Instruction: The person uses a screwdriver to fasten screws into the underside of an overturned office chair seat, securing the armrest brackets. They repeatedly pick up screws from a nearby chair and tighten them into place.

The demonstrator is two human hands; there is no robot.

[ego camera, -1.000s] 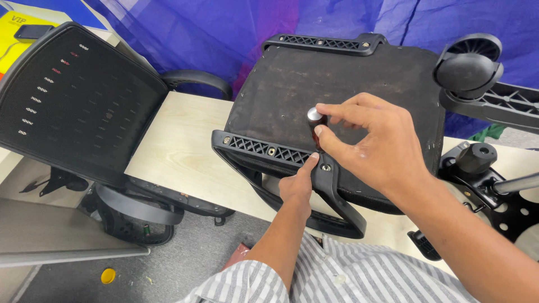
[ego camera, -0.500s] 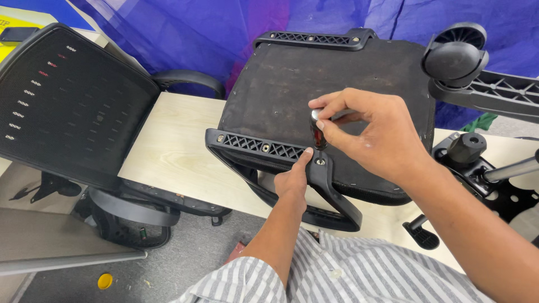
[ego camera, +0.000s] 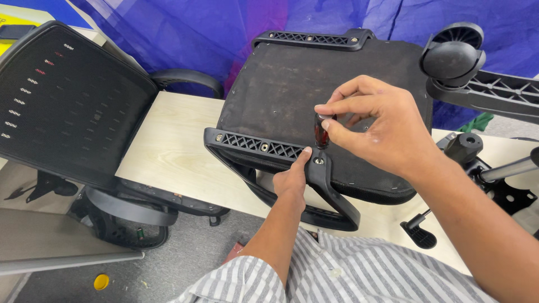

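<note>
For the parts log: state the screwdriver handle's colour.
Dark red and black screwdriver handle, gripped by the right hand; head view.

The left hand (ego camera: 292, 179) reaches up from below, forearm straight, fingers curled and thumb pressed forward. The right hand (ego camera: 373, 126) comes in from the right, wrist bent, thumb and fingertips pinched closed, palm down.

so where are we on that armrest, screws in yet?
Far armrest bracket shows screws seated. Near armrest is in hand: left hand steadies it, right hand holds a screwdriver upright over its end screw. Caster base lies unattached beside the seat.
</note>
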